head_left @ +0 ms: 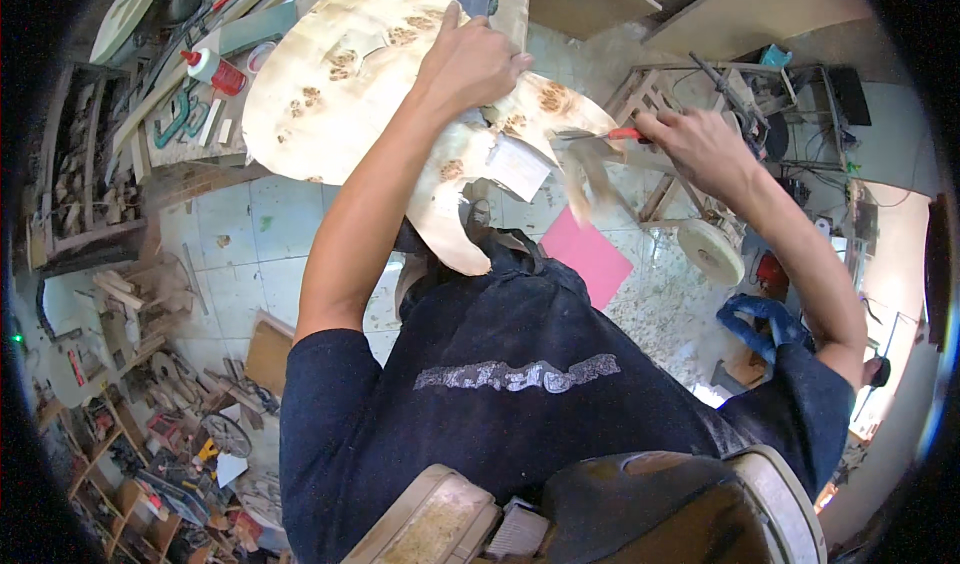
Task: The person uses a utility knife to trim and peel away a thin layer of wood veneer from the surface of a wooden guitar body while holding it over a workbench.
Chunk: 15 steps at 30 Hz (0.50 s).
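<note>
A pale wooden guitar body (300,94) with brown burl patches rests on the workbench, its two horns pointing toward me. My left hand (472,62) lies across its upper part, fingers curled at the far edge, holding it. My right hand (700,144) is closed round the red handle of a file-like tool (590,135). Its thin metal shaft reaches left to the inner edge of the right horn (575,109); whether it touches cannot be made out. Between the horns hangs a whitish flap (520,168). The nearer horn (452,234) curves down close to my shirt.
Left on the bench are a glue bottle (215,72) with a red cap and green clamps (178,119). A pink sheet (588,256) lies on the tiled floor. At right stand a wooden frame (670,189) and a round pale disc (711,251). Wood scraps (170,389) pile up at lower left.
</note>
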Each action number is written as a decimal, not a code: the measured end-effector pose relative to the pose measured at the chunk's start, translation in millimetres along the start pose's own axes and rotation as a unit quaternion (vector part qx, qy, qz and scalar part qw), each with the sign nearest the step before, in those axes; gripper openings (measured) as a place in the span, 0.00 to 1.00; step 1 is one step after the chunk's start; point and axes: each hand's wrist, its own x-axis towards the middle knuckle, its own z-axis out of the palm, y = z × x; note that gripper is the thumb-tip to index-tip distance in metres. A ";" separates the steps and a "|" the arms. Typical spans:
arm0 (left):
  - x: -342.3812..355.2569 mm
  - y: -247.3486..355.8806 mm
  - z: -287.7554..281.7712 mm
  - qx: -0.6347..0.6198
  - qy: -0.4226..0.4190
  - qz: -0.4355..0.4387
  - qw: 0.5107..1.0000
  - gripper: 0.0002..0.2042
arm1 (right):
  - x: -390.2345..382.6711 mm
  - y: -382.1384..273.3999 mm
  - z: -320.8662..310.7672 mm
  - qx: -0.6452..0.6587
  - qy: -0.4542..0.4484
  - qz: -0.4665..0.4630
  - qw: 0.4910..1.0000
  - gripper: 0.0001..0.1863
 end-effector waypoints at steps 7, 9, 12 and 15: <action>6.4 2.0 0.4 0.020 -0.018 -0.002 1.000 0.20 | -20.4 -34.9 -23.8 0.014 -0.048 0.156 0.986 0.08; 3.6 2.6 2.0 0.021 -0.010 -0.007 1.000 0.20 | -29.1 -56.1 -33.1 0.043 0.006 0.154 0.987 0.08; 3.7 1.2 0.3 -0.026 0.032 0.003 0.999 0.20 | -38.8 -69.3 -47.0 0.095 0.040 0.188 0.977 0.07; 4.3 0.7 2.6 -0.015 0.016 0.001 1.000 0.20 | -55.4 -62.2 -34.4 0.244 -0.030 0.226 0.943 0.12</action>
